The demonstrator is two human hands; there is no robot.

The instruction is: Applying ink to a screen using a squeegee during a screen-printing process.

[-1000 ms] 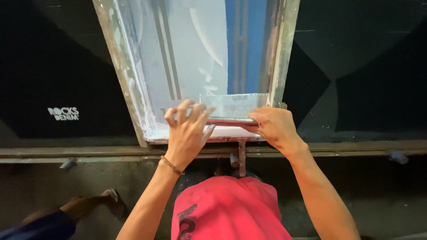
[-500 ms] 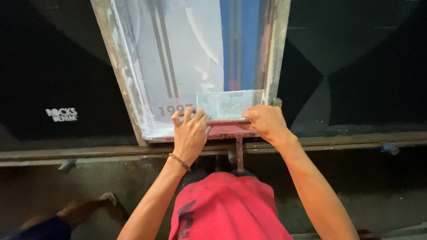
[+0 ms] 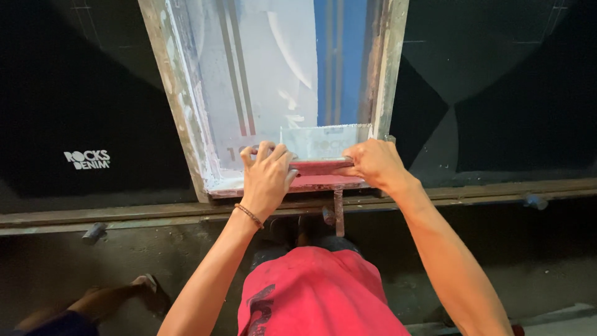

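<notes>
A wooden-framed printing screen [image 3: 180,118] lies on a long black table, its mesh whitish with grey stripes and a blue band. Both hands grip a red-handled squeegee [image 3: 318,168] at the near end of the screen. My left hand [image 3: 266,177], with a beaded bracelet at the wrist, wraps the handle's left part. My right hand [image 3: 373,163] holds the right end. The squeegee's pale blade [image 3: 320,142] stands on the mesh just beyond my fingers.
Black fabric [image 3: 87,112] with a small white logo print covers the table left of the screen, and more black fabric [image 3: 497,93] lies to the right. A metal rail [image 3: 124,214] runs along the table's near edge. Another person's foot [image 3: 118,295] shows at lower left.
The squeegee has stayed at the near end of the screen with both hands on it. The hands and blade sit slightly farther up the mesh than one second ago.
</notes>
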